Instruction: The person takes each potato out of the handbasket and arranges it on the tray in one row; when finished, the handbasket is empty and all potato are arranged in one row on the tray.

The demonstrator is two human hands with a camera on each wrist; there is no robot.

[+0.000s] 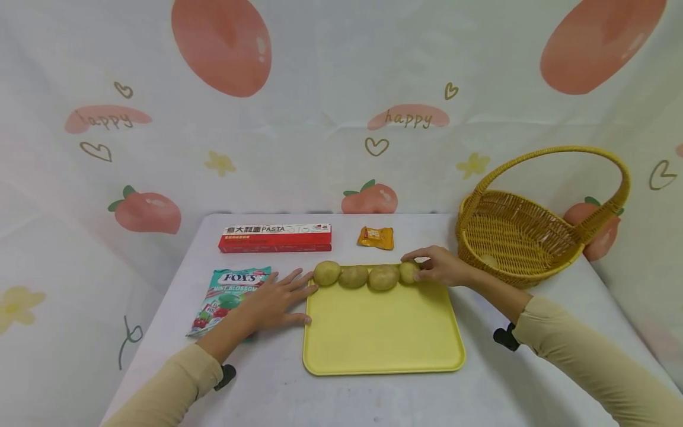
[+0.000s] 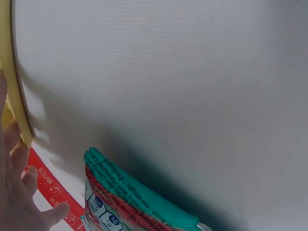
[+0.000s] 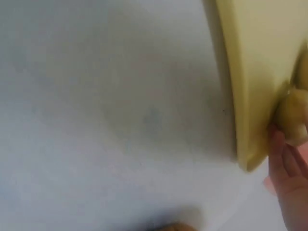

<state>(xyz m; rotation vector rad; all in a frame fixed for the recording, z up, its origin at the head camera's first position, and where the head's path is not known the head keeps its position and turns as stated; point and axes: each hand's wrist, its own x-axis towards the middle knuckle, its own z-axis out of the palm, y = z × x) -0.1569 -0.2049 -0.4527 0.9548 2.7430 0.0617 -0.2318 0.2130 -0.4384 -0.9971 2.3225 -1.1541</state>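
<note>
Several potatoes sit in a row along the far edge of a yellow tray. My right hand holds the rightmost potato between thumb and fingers, at the tray's far right corner; the right wrist view also shows this potato. My left hand is spread out at the tray's left side. Its fingertips are close to the leftmost potato; whether they touch it I cannot tell. Two larger potatoes lie between, one of them a brownish potato.
A wicker basket with a tall handle stands at the right, a pale round thing inside. Behind the tray lie a red-and-white pasta box and a small orange packet. A green candy bag lies partly under the left forearm.
</note>
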